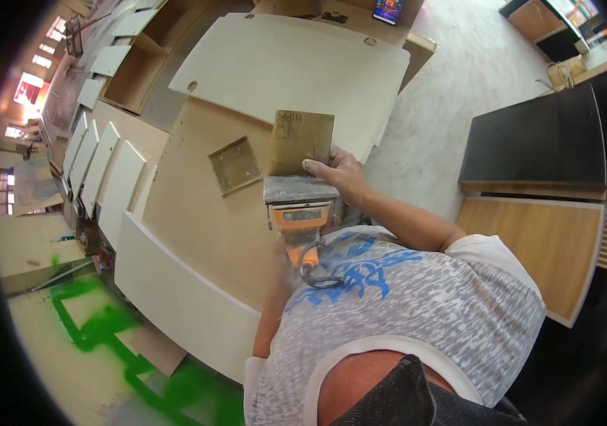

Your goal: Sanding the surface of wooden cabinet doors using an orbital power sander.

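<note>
Brown rectangular sheet [300, 142] at pad end of orange-and-grey power sander [302, 216]. Right hand [342, 172]: grip pinching sheet, thumb on top. Left hand [280, 250] mostly behind sander, can't tell its grip. Smaller brown sheet [236, 165] left, on tan wooden tabletop [190, 202]; large white board [296, 64] beyond.

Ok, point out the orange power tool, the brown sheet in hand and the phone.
Orange power tool [295, 230]: head view, orange housing.
Brown sheet [300, 143]: head view, middle of its face.
Phone [388, 9]: head view, lit screen.
</note>
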Action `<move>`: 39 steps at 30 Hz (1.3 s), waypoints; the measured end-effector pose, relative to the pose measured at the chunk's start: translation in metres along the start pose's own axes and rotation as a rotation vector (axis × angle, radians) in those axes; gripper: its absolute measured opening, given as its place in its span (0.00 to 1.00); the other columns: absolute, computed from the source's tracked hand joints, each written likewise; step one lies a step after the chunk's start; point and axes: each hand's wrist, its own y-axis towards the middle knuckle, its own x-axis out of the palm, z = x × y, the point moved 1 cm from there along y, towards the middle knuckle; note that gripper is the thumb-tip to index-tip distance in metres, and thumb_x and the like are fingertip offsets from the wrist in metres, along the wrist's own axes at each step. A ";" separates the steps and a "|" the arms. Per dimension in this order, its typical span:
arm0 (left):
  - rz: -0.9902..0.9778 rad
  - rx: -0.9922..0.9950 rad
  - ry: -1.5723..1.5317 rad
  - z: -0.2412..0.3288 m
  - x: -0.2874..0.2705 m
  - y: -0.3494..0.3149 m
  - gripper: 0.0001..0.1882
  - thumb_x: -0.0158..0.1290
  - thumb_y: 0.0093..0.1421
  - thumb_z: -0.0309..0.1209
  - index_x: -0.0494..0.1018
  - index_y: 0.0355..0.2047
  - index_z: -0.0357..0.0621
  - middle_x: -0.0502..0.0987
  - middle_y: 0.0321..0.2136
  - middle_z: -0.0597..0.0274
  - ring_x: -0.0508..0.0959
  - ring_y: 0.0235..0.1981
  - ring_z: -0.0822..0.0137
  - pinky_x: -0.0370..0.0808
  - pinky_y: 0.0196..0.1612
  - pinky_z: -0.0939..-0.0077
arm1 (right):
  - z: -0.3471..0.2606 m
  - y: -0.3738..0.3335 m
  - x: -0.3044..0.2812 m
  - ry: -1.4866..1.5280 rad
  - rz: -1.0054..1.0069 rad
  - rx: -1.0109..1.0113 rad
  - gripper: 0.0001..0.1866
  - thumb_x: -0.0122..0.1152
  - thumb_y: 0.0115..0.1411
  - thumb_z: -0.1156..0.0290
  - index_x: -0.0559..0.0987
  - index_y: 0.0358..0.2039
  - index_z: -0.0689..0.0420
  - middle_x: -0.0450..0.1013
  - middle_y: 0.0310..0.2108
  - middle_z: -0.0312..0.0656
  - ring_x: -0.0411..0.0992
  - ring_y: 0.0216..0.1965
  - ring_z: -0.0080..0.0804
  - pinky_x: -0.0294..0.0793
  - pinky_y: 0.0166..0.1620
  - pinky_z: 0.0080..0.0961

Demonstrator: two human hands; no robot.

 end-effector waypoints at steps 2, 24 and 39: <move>0.065 -0.038 0.108 -0.015 -0.023 0.000 0.33 0.35 0.62 0.55 0.63 0.51 0.36 0.74 0.38 0.52 0.76 0.35 0.64 0.74 0.37 0.71 | -0.003 0.002 0.001 -0.050 -0.057 0.021 0.28 0.64 0.52 0.71 0.67 0.53 0.62 0.70 0.48 0.44 0.68 0.48 0.28 0.66 0.52 0.26; 0.032 0.238 0.550 0.112 0.015 0.082 0.12 0.54 0.56 0.26 0.71 0.39 0.31 0.75 0.34 0.57 0.74 0.36 0.69 0.70 0.40 0.76 | -0.012 0.018 -0.009 -0.194 -0.339 -0.003 0.25 0.65 0.48 0.75 0.69 0.48 0.58 0.72 0.41 0.40 0.69 0.44 0.27 0.71 0.47 0.28; 0.170 0.693 0.968 0.083 -0.051 0.119 0.13 0.52 0.60 0.31 0.68 0.24 0.32 0.68 0.20 0.55 0.66 0.22 0.63 0.65 0.28 0.70 | 0.010 0.001 -0.011 -0.626 -0.087 -0.007 0.29 0.59 0.52 0.53 0.69 0.49 0.59 0.72 0.43 0.50 0.70 0.45 0.41 0.69 0.48 0.32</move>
